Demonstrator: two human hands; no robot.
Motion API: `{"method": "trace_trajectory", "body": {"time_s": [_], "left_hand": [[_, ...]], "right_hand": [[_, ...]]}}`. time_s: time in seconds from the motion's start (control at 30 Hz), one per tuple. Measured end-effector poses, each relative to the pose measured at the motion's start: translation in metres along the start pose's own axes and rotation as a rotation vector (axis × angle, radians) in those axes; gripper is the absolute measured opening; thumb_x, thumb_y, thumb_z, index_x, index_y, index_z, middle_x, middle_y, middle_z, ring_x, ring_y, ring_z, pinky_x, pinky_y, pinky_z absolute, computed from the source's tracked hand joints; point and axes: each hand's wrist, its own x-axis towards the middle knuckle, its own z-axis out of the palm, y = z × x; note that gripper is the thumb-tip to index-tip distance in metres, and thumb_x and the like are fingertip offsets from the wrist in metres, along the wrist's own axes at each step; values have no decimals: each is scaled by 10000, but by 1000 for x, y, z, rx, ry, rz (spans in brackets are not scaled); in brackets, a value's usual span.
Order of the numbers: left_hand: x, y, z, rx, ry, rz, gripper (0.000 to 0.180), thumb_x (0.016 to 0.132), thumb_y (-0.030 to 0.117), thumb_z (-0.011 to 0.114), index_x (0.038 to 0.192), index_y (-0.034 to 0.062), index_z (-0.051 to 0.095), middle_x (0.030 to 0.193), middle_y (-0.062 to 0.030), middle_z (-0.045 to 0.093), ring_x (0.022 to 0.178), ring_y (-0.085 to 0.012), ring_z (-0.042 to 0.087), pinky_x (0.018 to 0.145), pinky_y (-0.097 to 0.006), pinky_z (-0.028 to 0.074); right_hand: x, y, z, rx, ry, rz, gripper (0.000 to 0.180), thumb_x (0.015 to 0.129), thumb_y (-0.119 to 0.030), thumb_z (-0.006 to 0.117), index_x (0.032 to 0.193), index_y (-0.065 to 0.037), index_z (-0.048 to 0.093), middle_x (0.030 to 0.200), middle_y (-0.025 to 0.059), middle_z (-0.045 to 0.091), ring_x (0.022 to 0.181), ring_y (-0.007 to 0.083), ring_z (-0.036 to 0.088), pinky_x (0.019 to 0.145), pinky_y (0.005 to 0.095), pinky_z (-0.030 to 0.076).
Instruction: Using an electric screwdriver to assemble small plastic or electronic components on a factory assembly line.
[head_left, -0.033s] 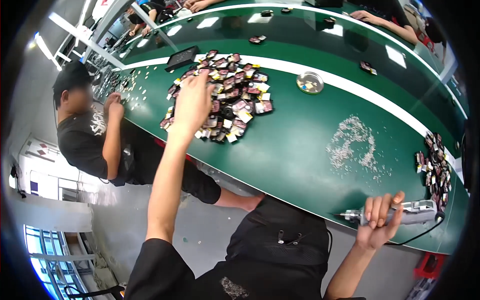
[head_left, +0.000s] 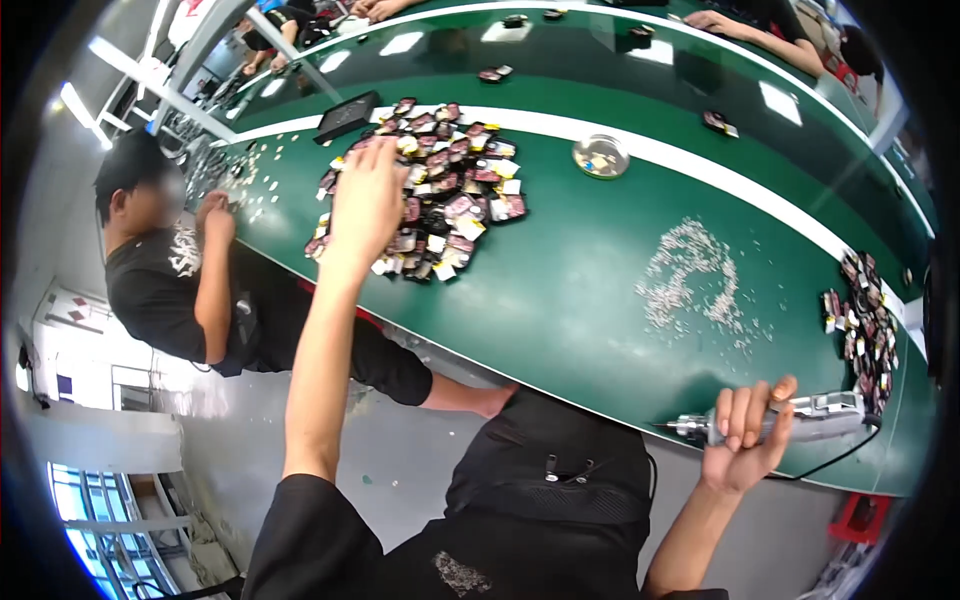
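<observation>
My left hand (head_left: 367, 205) is stretched over the left part of a heap of small dark electronic units (head_left: 450, 185) with yellow and white tabs. Its fingers are extended and somewhat apart, and nothing shows in them; the units under the palm are hidden. Near the table's front edge, my right hand (head_left: 745, 435) is wrapped round a grey electric screwdriver (head_left: 825, 417). The tool lies roughly level, its bit pointing left and its cord trailing from the right end. Loose small screws (head_left: 690, 275) are scattered on the green table beyond this hand.
A second pile of units (head_left: 868, 335) lies at the right. A round dish (head_left: 601, 157) holds small parts, and a black tray (head_left: 347, 117) stands behind the heap. A person (head_left: 160, 250) works at the left. Beyond the white rail, a green belt (head_left: 570, 95) carries a few units.
The whole view has shifted slightly, so the table and piles appear a little farther left. My left hand's fingers point a bit more straight ahead; the right hand still grips the screwdriver.
</observation>
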Motion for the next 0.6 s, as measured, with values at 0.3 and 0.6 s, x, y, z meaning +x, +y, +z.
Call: {"method": "trace_trajectory", "body": {"time_s": [0.3, 0.6], "left_hand": [[1, 177, -8, -632, -165, 387, 217, 730, -7, 666, 938, 0, 605, 942, -104, 578, 864, -275, 572, 730, -357, 480], [-8, 207, 8, -540, -168, 518, 171, 703, -39, 647, 869, -12, 615, 875, -86, 570, 782, -244, 579, 622, -338, 492]], "right_hand": [[-11, 5, -22, 146, 85, 81, 151, 921, -221, 515, 932, -82, 457, 521, -23, 361, 412, 80, 341, 494, 261, 357], [-9, -2, -30, 202, 27, 112, 126, 913, -189, 492, 919, -65, 466, 501, -13, 373, 398, 96, 372, 484, 274, 362]]}}
